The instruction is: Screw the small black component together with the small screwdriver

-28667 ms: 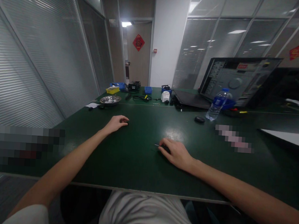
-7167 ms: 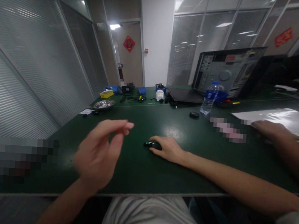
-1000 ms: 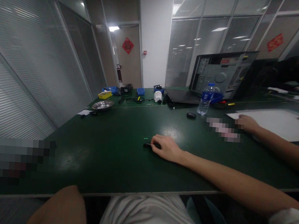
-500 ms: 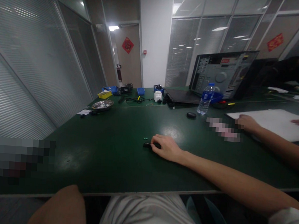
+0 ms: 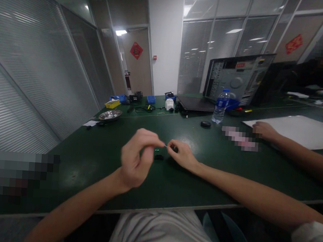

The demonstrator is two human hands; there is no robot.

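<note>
My left hand [image 5: 136,158] is raised over the table, its thumb and forefinger closed together at the tips. Just right of it, my right hand [image 5: 183,155] has its fingers curled, with something small and dark [image 5: 175,149] partly showing inside. Between the fingertips of both hands shows a thin pale sliver [image 5: 165,146], too small to name. Below the fingertips, a small black piece [image 5: 159,157] lies on the green tabletop [image 5: 104,190]. A tiny green piece [image 5: 157,150] that looks like a circuit board lies just behind it.
Farther back stand a metal bowl [image 5: 110,115], a water bottle [image 5: 220,106], a black laptop [image 5: 197,104] and an open computer case [image 5: 239,80]. A black oval object [image 5: 205,124] lies right of centre. At right, another person's hand [image 5: 264,131] rests by a white board [image 5: 296,132].
My left hand has come up from below the table edge to meet my right fingertips. My right hand has lifted slightly off the black piece, which stays on the table.
</note>
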